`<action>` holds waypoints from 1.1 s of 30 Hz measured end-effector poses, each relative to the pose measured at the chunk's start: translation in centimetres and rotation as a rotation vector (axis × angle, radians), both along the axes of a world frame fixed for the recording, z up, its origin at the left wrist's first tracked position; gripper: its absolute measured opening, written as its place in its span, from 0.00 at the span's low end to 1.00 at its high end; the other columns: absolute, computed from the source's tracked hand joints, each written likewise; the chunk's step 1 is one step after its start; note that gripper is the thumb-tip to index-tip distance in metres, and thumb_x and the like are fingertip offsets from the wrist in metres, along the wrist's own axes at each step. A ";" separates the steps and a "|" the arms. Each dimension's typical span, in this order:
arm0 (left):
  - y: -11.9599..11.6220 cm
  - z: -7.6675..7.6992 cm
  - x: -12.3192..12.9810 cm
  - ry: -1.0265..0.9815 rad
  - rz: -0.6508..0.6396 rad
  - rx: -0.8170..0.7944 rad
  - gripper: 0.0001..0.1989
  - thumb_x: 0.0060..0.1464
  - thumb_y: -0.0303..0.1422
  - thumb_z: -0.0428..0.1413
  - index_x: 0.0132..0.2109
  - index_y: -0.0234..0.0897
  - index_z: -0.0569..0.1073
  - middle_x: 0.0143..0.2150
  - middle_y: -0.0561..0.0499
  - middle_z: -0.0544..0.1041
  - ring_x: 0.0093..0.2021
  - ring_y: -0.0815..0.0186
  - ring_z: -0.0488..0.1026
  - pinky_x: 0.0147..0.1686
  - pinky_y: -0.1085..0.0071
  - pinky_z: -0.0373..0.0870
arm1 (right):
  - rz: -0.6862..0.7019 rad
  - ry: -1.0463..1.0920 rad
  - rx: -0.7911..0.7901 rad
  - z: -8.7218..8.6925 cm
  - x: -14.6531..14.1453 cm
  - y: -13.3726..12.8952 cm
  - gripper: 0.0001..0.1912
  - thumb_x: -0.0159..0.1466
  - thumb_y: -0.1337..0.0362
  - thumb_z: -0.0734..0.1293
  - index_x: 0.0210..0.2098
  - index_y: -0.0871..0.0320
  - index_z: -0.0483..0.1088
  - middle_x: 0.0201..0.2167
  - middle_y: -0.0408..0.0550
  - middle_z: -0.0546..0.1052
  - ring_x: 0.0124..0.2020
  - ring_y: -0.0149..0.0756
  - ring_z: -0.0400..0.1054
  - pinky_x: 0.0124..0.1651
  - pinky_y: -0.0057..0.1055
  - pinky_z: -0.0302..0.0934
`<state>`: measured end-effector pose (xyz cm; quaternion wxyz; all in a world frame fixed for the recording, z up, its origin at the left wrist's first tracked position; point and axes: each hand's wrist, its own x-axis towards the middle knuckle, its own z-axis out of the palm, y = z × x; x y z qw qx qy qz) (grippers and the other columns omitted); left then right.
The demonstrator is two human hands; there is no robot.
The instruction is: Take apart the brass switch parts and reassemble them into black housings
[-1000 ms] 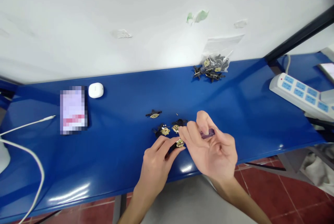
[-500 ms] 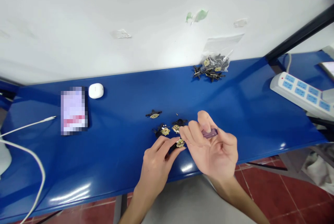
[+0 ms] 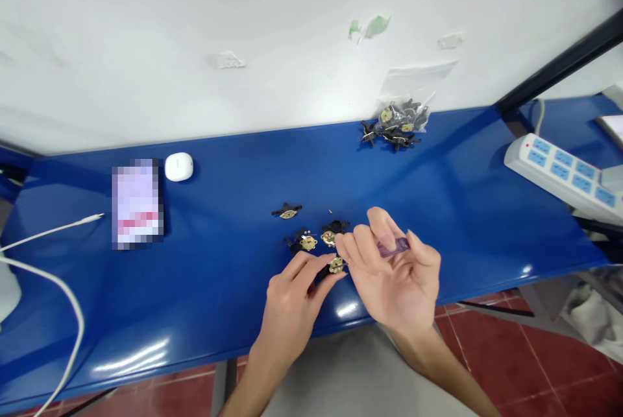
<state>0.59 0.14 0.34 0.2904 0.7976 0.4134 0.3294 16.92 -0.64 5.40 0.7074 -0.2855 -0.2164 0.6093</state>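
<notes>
Between its thumb and fingers, my left hand (image 3: 292, 297) pinches a small brass and black part (image 3: 336, 265) above the front of the blue table (image 3: 219, 196). My right hand (image 3: 394, 274), palm up, has its fingers curled round a purple handle (image 3: 394, 247); its fingertips are beside the held part, where the tool's tip cannot be made out. Just behind the hands lie an opened part with a brass plate (image 3: 308, 243) and another brass plate (image 3: 328, 238) against a black housing (image 3: 335, 226). Farther back sits a black and brass part (image 3: 287, 211).
Black parts (image 3: 398, 139) lie by a clear bag (image 3: 413, 102) of similar parts at the wall. A phone (image 3: 137, 203), a white case (image 3: 179, 166) and a white cable (image 3: 73, 300) are on the left. A power strip (image 3: 564, 170) stands at the right.
The purple handle has turned slightly in my right hand, and that hand has shifted a little. My left hand keeps its pinch on the part, almost unmoved.
</notes>
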 end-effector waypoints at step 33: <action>0.1 0.4 0.1 -0.003 0.011 0.001 0.10 0.76 0.38 0.61 0.52 0.39 0.84 0.38 0.52 0.84 0.25 0.72 0.74 0.29 0.74 0.71 | 0.084 -1.011 -0.179 -0.5 2.9 -3.4 0.05 0.70 0.63 0.78 0.42 0.51 0.79 0.31 0.41 0.73 0.28 0.34 0.56 0.33 0.37 0.48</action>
